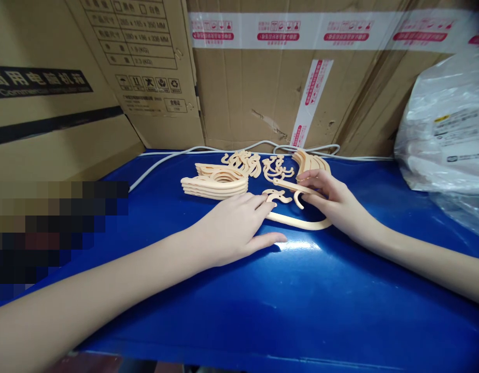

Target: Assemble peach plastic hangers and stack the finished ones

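Note:
My left hand [239, 225] lies palm down on the table, fingers stretched out and thumb held apart. Its fingertips are at small curved beige pieces [280, 197] and the left end of a curved beige bar [299, 223]. My right hand [335, 199] is closed around a slim beige hanger arm [294, 185], whose left end sticks out past the fingers. A hook [298, 201] hangs just below that arm. The curved bar runs under the right palm, where its joint with the arm is hidden.
A stack of beige hanger arms [216, 186] stands left of centre. Behind lie loose hooks [243, 161], more hooks [276, 167] and another arm pile [311, 160]. White cable [208, 149] runs along cardboard boxes [243, 93]. Clear plastic packaging [449, 124] sits at right on the blue table [286, 300].

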Available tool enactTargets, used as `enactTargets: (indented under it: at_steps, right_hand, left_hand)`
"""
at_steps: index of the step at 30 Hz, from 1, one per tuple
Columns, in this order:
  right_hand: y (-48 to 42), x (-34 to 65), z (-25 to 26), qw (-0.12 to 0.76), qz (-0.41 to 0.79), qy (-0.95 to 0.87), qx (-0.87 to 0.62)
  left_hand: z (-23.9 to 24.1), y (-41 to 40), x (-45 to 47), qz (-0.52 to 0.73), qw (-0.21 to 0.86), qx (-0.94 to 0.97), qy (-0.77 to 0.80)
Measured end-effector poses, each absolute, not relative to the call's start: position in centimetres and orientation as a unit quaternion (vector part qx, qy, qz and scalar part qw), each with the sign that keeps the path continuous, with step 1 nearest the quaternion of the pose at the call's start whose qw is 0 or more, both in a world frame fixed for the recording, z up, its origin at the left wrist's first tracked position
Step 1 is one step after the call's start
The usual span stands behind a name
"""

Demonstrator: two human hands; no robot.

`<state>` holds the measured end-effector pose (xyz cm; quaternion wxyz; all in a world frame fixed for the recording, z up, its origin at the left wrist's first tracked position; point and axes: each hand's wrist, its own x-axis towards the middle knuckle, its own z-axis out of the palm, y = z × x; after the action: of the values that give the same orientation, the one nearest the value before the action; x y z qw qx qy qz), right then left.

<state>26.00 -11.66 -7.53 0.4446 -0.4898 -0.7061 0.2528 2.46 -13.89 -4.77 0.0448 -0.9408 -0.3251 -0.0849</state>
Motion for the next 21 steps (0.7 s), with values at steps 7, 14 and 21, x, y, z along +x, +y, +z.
enactTargets:
  at_steps: [7,14,21]
  right_hand:
    - [-11.7,26.0,-7.2,0.391,0.212,-0.731,-0.518]
    - [-11.6,26.1,-7.3,0.358,0.162,-0.762,-0.514]
    - [-11.8,26.2,-7.4,0.335,0.121,-0.786,-0.505]
  left_hand:
    - [-3.4,-15.0,3.1,-0.007,0.117,-0.926,-0.358]
    - [-3.6,-15.6,2.8,-0.020,0.192,-0.913,-0.360]
    - [-3.9,-15.4,2.6,-0.055,0.245,-0.911,-0.328]
